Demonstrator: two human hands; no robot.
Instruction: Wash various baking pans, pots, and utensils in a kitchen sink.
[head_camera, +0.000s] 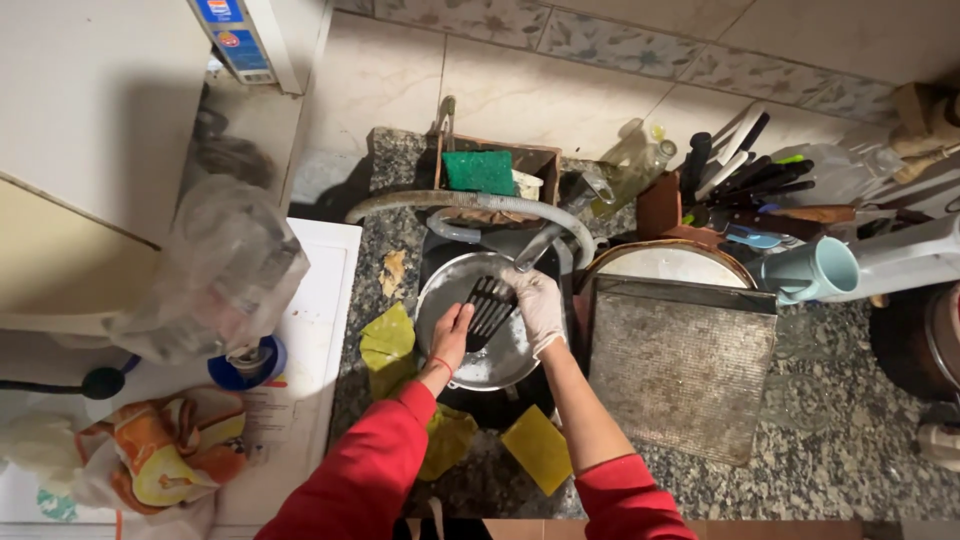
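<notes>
Black slotted spatula (490, 305) gripped by left hand (452, 335), gloved right hand (540, 305) seemingly closed on it, over metal bowl (500, 365)

Red sleeves, red wrist thread

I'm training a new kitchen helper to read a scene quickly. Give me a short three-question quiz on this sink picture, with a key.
1. True or false: the slotted black spatula lies over the round metal pan in the sink.
2. Which hand wears a pale glove? A) the left hand B) the right hand C) both
3. Fill in: the green scouring pad sits in a box behind the ____.

Key
1. True; the left hand holds the spatula near its slotted end.
2. B; the left hand is bare, with a red sleeve pushed up the forearm.
3. Sink; the box stands behind the grey hose.
</notes>
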